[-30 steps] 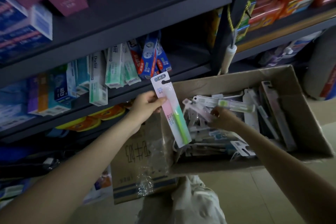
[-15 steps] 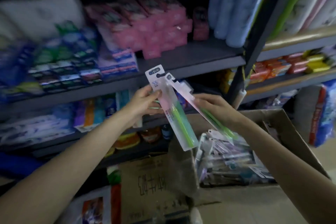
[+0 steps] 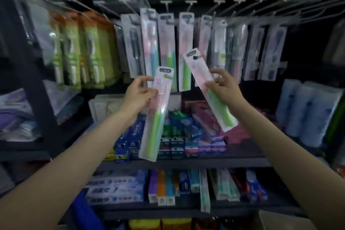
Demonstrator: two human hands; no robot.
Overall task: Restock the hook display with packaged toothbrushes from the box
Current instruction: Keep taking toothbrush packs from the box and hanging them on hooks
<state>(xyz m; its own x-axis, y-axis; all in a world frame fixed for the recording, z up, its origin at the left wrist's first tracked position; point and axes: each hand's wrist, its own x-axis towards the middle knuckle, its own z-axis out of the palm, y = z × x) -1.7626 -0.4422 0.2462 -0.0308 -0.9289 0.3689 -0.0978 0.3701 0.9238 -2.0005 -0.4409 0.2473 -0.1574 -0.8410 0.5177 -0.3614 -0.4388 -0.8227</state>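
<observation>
You have raised both packs from the box to the hooks (image 3: 190, 3): left hand (image 3: 138, 97) pinches one toothbrush pack (image 3: 158, 115), right hand (image 3: 224, 87) another pack (image 3: 211, 91); hanging comes next.

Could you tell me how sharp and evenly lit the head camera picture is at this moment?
Head view: dim overall, corners darkest; hanging packs on the hook display smeared by blur; the pack in the left hand shows a glare spot, its label fairly legible; the right hand and its pack softer; shelf lines bowed by the wide lens.

Two pink-green toothbrush packs (image 3: 156, 112) (image 3: 209, 89) tilted below hook display (image 3: 190, 2).
</observation>
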